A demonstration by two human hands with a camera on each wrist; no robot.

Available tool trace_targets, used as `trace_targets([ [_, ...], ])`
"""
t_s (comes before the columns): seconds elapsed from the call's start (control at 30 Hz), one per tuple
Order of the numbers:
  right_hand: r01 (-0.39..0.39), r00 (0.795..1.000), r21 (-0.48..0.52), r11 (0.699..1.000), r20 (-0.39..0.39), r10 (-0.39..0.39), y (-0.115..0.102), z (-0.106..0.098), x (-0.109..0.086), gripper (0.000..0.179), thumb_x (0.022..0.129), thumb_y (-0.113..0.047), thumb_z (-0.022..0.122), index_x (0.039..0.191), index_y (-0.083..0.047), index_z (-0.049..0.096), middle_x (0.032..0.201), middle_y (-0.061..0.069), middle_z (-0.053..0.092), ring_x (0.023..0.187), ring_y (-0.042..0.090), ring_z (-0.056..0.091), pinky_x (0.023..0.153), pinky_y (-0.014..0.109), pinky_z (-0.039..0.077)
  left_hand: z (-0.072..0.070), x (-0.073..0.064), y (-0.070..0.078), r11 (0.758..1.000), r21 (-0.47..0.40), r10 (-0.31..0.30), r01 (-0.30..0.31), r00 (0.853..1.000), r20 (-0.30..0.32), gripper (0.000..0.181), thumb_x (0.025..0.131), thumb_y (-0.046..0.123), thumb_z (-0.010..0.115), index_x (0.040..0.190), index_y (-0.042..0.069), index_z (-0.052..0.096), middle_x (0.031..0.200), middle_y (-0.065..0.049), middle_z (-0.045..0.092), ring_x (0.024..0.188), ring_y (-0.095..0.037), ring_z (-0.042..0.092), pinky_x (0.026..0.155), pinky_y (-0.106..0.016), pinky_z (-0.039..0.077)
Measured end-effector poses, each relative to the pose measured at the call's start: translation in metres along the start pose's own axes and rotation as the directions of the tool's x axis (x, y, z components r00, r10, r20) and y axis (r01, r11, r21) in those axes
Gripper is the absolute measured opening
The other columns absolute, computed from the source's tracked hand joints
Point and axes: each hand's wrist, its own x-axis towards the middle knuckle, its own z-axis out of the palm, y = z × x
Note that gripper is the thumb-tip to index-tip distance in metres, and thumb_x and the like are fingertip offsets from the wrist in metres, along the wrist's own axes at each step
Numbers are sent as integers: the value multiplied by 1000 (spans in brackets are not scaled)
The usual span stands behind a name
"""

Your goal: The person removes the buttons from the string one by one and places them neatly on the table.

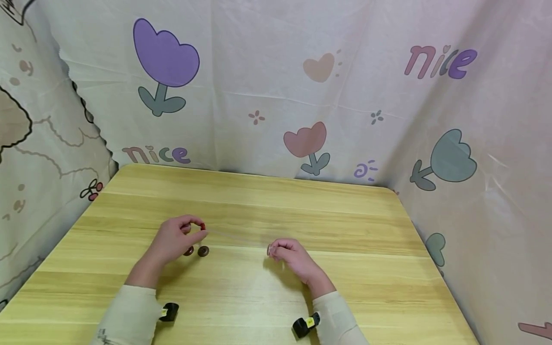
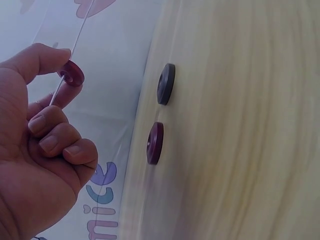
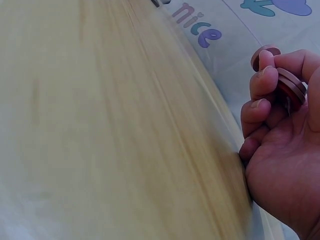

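My left hand [image 1: 170, 242] pinches a dark red button [image 2: 75, 73] between thumb and forefinger, above the table. A thin white string [image 2: 81, 32] passes through this button, and its other fingers curl in toward the palm. Faintly, the string stretches across to my right hand [image 1: 295, 258]. In the right wrist view, that hand grips several reddish-brown buttons [image 3: 291, 86] stacked together, partly hidden by its fingers. Another round button [image 3: 266, 51] shows at its fingertips. Below my left hand, a dark brown button [image 1: 203, 251] and a maroon button [image 2: 156, 143] rest on the table.
The light wood table [image 1: 241, 297] ends at a patterned cloth backdrop [image 1: 241, 72] along its far side. More printed cloth [image 1: 496, 230] hangs at the right. Black wrist cameras [image 1: 171, 312] are worn at both sleeves, low over the tabletop.
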Motion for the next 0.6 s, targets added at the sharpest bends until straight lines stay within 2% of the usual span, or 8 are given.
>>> trace_targets([
  [0.2,-5,1000,14,1000,-2,5,0,1,0,19,98,-8,52,88,5,62,93,14,61,92,23,57,86,36,44,-6,-1,-5,998,59,6,-4,999,-31,27,91,33,76,105,11,68,64,2,27,54,-15,28,50,-32,28],
  [0.33,-7,1000,16,1000,1,7,1,1,1,20,99,-6,52,89,8,62,93,14,61,95,25,57,88,37,43,-10,-1,-8,996,85,8,-4,999,-45,28,91,35,75,106,12,68,64,2,28,56,-16,29,49,-31,28],
  [0.6,1,1000,7,1000,-1,-1,1,1,0,20,99,-6,52,91,10,61,95,24,59,96,28,56,89,37,43,-16,-3,-11,995,96,8,-2,998,-60,27,92,34,74,107,12,68,64,3,28,55,-16,30,47,-30,30],
])
